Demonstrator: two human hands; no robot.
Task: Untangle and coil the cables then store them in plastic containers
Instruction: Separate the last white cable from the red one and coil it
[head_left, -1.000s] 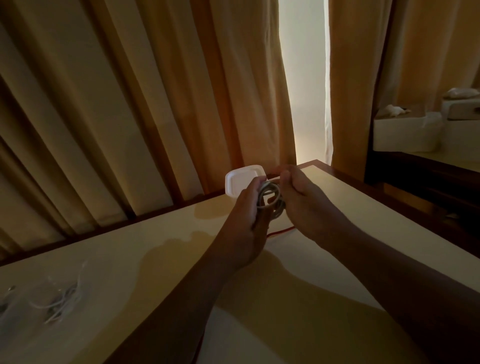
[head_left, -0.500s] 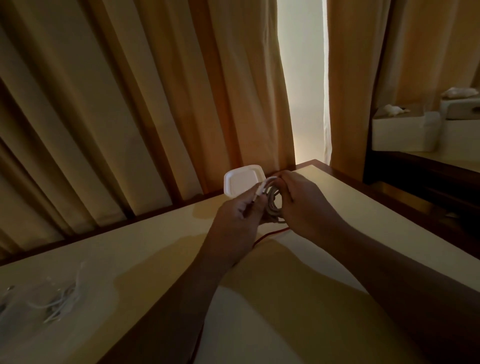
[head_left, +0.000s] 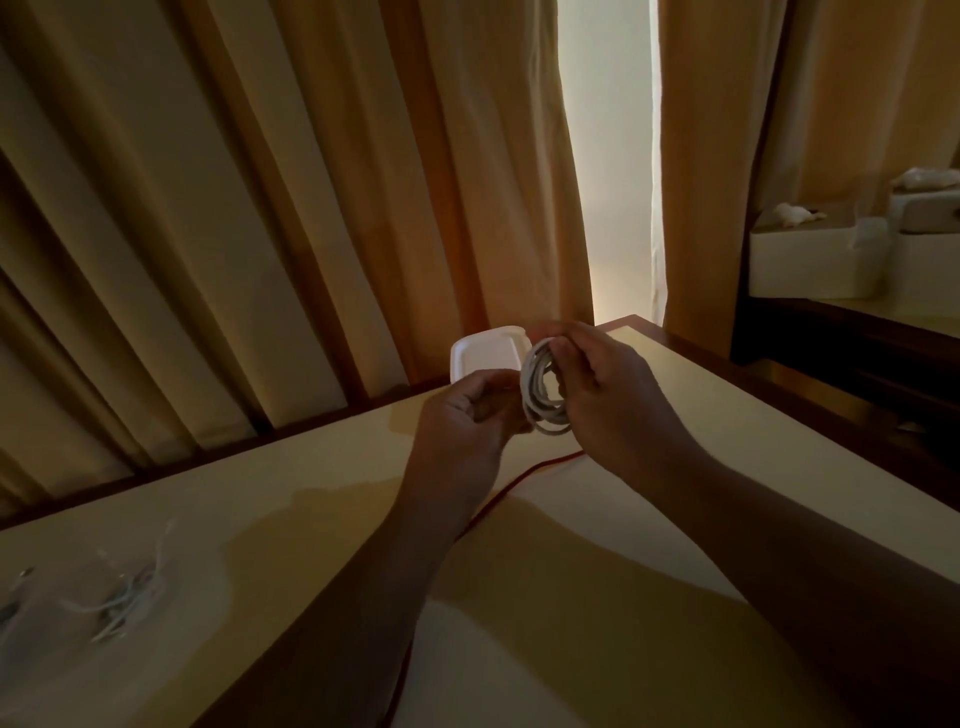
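Right hand (head_left: 615, 397) pinches coiled white cable (head_left: 545, 397); left hand (head_left: 462, 415) curled beside it, can't tell if gripping. Clamp loops flat, then drop into white square plastic container (head_left: 485, 351).

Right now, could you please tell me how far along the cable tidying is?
Done: one white cable coil is wound. In hand: the right hand grips that coil above the cream table, the left hand curled beside it; it is not yet in the white plastic container behind. Left: the thin red cable on the table and the tangled pale cables at its left end.
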